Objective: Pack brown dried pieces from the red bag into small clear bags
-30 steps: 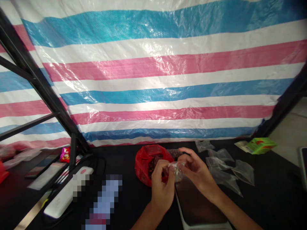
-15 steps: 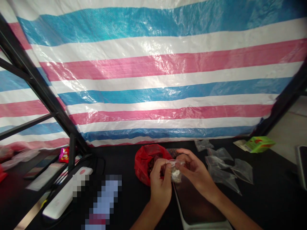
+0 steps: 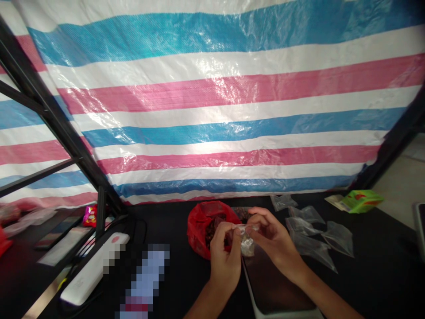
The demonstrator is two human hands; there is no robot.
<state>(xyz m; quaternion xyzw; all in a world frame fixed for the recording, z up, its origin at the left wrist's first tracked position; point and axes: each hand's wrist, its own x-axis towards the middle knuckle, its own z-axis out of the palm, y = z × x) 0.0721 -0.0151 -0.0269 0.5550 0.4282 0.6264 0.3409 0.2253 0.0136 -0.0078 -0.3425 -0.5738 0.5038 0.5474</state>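
We see our left hand [image 3: 225, 261] and our right hand [image 3: 276, 239] close together over the black table [image 3: 375, 270]. The fingers [image 3: 229, 231] of both hands are pinched shut on the top of a small clear plastic bag [image 3: 247, 245]. The bag hangs between the hands with something pale inside, but we cannot tell what it is. Just left of it, behind our left hand, sits a red plastic bag [image 3: 201, 230] full of dark lumpy bits. Under our hands lies a flat dark board [image 3: 277, 283] with a white edge. To the right, more clear plastic bags [image 3: 308, 235] lie in a loose group, and past them is a green box [image 3: 361, 201]. On the near left lies a long white thing [image 3: 93, 270], beside a blurry thing [image 3: 146, 279] we cannot make out. A big striped tarp [image 3: 212, 110] hangs at the far side
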